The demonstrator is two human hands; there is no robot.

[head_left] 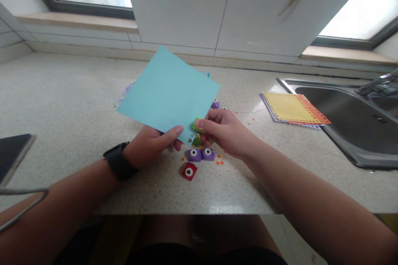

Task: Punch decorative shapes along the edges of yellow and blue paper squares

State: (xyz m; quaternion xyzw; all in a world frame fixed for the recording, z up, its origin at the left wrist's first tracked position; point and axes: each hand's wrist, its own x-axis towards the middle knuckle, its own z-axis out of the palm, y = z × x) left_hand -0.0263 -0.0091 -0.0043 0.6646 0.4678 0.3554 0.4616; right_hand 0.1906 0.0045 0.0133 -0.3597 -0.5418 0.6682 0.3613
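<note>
A sheet of light blue paper (171, 91) is held tilted above the counter, with a few small holes near its lowest corner. My left hand (158, 138) pinches its near edge, thumb on top. In my right hand (222, 130) is a green craft punch (197, 125), gripped between thumb and fingers at the paper's right edge by that corner. Just below lie two purple craft punches (201, 154) side by side and a red craft punch (189, 171) with a heart mark. Another green punch (197, 139) is partly hidden behind the paper's corner.
Punched sheets of yellow and orange paper (286, 107) lie stacked beside the steel sink (351, 132) on the right. Orange paper bits (219, 160) are scattered on the counter. A dark flat object (14, 157) sits at the left, near a grey cable (25, 191).
</note>
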